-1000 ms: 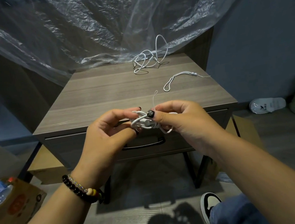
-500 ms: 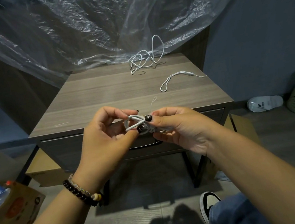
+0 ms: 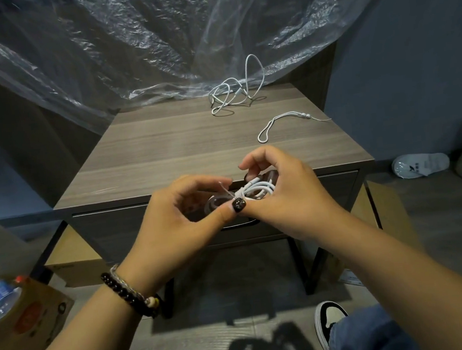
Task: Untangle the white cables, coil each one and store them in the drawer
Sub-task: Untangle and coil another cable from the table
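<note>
Head view showed both hands — left hand (image 3: 172, 221) and right hand (image 3: 284, 195) — gripping a coiled white cable (image 3: 253, 191) just before the closed drawer (image 3: 337, 190); a loose cable (image 3: 234, 93) and a short cord (image 3: 278, 123) lay beyond the drawer on the tabletop (image 3: 165, 141)

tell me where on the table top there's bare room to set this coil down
The left half of the grey wood-grain table top is bare, from the clear plastic sheet to the front edge. The back right is crowded: a loose white cable tangle and a short white looped cord.
</note>
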Tool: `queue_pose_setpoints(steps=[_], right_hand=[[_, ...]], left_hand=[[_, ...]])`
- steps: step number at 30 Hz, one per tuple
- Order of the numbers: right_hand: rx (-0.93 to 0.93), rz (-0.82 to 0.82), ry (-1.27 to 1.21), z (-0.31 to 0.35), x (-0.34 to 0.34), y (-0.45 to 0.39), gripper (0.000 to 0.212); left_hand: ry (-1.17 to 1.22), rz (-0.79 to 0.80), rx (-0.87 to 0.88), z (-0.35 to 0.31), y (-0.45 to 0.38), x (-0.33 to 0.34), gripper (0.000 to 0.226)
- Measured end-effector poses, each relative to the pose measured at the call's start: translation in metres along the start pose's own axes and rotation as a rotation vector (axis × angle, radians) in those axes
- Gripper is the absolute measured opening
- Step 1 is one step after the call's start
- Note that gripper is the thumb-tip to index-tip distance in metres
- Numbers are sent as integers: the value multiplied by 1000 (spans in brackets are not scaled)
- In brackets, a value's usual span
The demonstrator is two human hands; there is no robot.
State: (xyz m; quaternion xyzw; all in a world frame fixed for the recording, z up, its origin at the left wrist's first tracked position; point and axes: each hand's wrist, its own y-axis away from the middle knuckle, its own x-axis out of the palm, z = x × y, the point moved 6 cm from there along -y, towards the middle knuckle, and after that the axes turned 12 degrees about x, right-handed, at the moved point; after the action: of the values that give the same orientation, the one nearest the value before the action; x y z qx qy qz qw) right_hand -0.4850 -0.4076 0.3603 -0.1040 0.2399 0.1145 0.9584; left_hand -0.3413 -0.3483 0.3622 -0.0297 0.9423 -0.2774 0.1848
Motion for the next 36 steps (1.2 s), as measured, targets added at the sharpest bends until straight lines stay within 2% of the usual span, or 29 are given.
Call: queue_pose_setpoints(steps=[7, 12, 19, 22, 25, 28, 31, 34, 36], right_hand=[[-58, 13, 60, 5, 3, 3, 53], [-113, 5, 47, 7, 0, 4, 53], [-341, 67, 48, 19, 3, 12, 40], [-372, 86, -11, 20, 1, 13, 35], [-391, 105, -119, 21, 1, 13, 34], [-342, 134, -245, 21, 1, 14, 50], [-246, 108, -399, 20, -1, 15, 67], [-160, 36, -489, 16, -1, 13, 55], [-92, 37, -524, 12, 5, 11, 42]], left_hand=[[-97, -62, -6, 1, -2, -3, 15], [82, -179, -121, 5, -2, -4, 6], [175, -201, -223, 5, 0, -6, 10], [213, -217, -268, 9, 0, -10, 21], [303, -194, -397, 18, 4, -8, 28], [507, -164, -579, 25, 10, 1, 30], [674, -205, -608, 22, 9, 5, 29], [788, -321, -558, 17, 7, 4, 26], [805, -378, -536, 17, 6, 2, 36]])
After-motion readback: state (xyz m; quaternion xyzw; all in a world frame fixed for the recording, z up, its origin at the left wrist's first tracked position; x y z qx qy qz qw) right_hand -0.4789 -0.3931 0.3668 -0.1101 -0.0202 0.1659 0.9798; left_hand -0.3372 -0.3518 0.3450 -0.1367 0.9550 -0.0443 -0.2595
